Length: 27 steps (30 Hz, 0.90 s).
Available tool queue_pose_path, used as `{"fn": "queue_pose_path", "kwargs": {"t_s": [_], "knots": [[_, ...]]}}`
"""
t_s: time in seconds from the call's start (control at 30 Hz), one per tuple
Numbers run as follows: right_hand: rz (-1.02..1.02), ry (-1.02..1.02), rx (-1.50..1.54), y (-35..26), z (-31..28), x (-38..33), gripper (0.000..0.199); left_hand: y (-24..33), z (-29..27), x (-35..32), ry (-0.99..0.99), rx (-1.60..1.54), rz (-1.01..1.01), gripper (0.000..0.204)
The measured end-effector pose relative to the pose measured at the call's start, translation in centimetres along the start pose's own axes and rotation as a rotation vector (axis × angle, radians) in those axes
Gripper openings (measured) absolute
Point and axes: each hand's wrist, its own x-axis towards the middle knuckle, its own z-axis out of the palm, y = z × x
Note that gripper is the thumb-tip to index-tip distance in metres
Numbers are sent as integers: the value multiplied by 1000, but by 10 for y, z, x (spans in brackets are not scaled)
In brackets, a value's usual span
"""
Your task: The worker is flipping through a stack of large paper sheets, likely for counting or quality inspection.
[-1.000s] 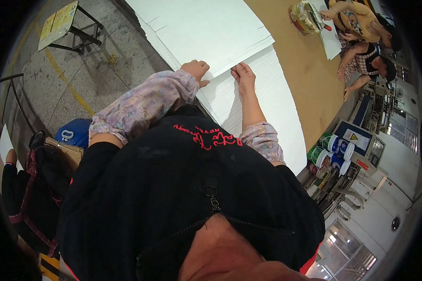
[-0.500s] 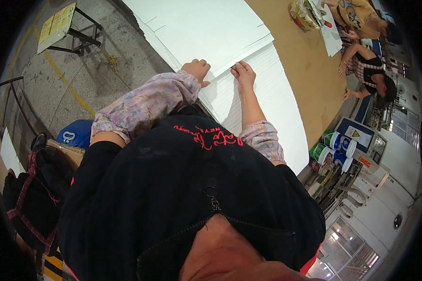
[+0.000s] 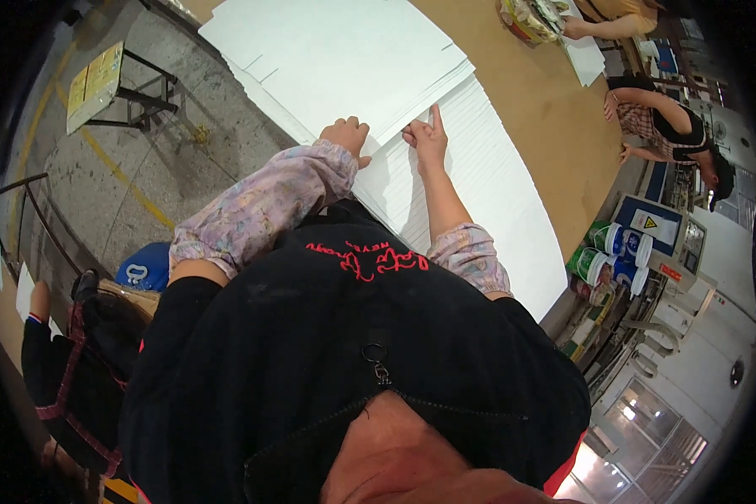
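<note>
A pile of large white sheets lies on the table, its near edge reaching my hands. Below that edge, more white sheets spread toward me in closely stepped layers. My left hand rests on the pile's near left corner, fingers spread over the paper. At the near edge, to the right, is my right hand. Its index finger is stretched out along the paper, while the thumb and other fingers are curled together. A small dark spot shows at those fingertips; what they hold, if anything, is too small to name.
The brown tabletop extends to the right, where a person's hand touches a wrapped bundle. Another person stands beyond the table. Paint-type buckets stand at the right. A small yellow-topped stand is on the floor at left.
My right index finger has straightened out from the curled fingers. My left hand stays at the corner. The person at the far right has turned, and the whole view has shifted slightly.
</note>
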Motion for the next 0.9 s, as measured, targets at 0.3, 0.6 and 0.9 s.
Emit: {"fn": "queue_pose_path", "kwargs": {"t_s": [0.3,0.6,0.9], "knots": [[-151,-66,-215,4,-2,5,70,1,-1,3,37,-22,50,50],[-102,-2,-378,-1,4,-2,76,5,-4,-5,45,-29,50,53],[143,-65,9,-24,2,-13,76,8,-8,-7,4,35,38,57]]}}
